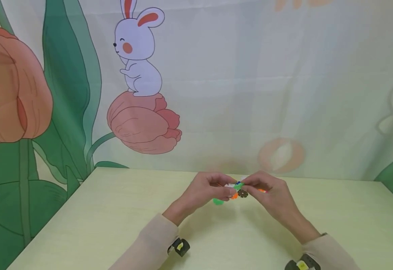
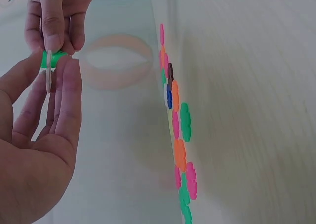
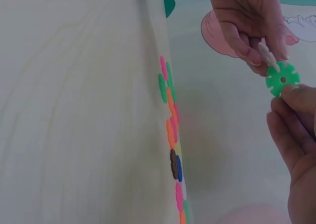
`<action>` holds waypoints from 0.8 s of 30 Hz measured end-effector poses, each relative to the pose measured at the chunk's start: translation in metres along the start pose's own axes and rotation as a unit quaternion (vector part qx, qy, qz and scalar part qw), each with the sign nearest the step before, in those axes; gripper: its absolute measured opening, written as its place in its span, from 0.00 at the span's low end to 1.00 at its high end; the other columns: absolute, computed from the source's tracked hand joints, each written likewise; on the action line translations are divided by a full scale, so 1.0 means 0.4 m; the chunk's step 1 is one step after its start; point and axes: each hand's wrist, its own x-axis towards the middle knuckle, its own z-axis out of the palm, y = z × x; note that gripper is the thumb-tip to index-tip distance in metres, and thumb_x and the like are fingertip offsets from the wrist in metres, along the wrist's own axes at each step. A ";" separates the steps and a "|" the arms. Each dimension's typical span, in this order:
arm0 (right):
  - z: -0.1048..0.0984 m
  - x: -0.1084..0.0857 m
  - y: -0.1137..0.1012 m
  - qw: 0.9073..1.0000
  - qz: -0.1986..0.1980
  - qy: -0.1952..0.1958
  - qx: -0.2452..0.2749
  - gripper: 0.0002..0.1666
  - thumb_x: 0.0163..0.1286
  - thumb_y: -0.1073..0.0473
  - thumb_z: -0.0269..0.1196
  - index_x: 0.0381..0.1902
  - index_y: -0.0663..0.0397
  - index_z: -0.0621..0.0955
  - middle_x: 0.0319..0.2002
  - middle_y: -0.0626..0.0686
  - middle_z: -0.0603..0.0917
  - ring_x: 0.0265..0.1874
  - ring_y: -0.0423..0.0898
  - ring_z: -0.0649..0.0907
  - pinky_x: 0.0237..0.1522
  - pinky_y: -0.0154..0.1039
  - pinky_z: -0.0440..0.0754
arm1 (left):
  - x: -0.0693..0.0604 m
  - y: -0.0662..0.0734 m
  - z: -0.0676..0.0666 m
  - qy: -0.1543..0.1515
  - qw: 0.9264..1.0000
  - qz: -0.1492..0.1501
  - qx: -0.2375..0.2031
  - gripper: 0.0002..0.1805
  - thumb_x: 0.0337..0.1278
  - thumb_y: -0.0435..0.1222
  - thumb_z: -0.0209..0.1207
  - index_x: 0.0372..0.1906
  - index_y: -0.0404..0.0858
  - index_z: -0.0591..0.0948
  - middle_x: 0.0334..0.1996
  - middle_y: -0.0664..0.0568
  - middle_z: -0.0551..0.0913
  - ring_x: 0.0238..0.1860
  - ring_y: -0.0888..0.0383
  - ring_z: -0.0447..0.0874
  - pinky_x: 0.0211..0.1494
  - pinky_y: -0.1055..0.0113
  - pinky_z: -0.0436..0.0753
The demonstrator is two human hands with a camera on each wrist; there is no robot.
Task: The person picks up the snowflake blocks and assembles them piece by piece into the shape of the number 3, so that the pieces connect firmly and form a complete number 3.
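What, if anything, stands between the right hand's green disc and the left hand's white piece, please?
Nothing visible does: the green disc in the right hand appears to touch the white piece in the left hand, and the other pieces lie below, on the table.

Background, head view

Printed cloth (image 1: pixel 216 56) hangs behind pale yellow table (image 1: pixel 98 225). Print: white rabbit (image 1: pixel 144 77) sitting on pink flower (image 1: pixel 139 125); bigger orange flower (image 1: pixel 14 86) far left; tall green leaf (image 1: pixel 66 67) between; orange ring (image 1: pixel 264 154) low, right of centre.
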 end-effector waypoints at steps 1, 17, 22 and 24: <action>0.001 0.001 0.002 1.000 0.002 -0.001 0.002 0.11 0.65 0.70 0.75 0.42 0.52 0.90 0.37 0.48 0.91 0.35 0.46 0.91 0.43 0.35 0.89 | 0.000 0.000 0.000 0.002 1.000 0.002 -0.001 0.11 0.62 0.39 0.74 0.49 0.45 0.92 0.38 0.47 0.92 0.43 0.40 0.92 0.57 0.35 0.84; 0.025 0.037 0.024 0.997 0.074 -0.014 -0.021 0.08 0.69 0.63 0.75 0.45 0.51 0.89 0.39 0.46 0.91 0.40 0.45 0.91 0.45 0.36 0.87 | 0.005 -0.006 -0.019 0.060 0.998 0.014 -0.002 0.08 0.65 0.35 0.72 0.46 0.38 0.92 0.39 0.49 0.92 0.40 0.52 0.93 0.54 0.54 0.89; 0.017 0.035 0.065 0.992 0.105 -0.020 -0.069 0.09 0.70 0.64 0.74 0.47 0.55 0.89 0.42 0.48 0.91 0.44 0.49 0.91 0.46 0.35 0.88 | 0.006 -0.007 -0.023 0.068 0.998 0.014 -0.005 0.07 0.66 0.35 0.71 0.46 0.38 0.92 0.39 0.49 0.92 0.41 0.50 0.93 0.54 0.54 0.89; 0.011 0.035 0.080 0.988 0.119 -0.029 -0.090 0.09 0.70 0.64 0.74 0.47 0.56 0.89 0.42 0.49 0.91 0.44 0.50 0.91 0.46 0.35 0.89 | 0.006 -0.007 -0.024 0.070 0.997 0.014 0.001 0.07 0.66 0.35 0.71 0.45 0.39 0.92 0.39 0.49 0.92 0.41 0.50 0.92 0.55 0.50 0.89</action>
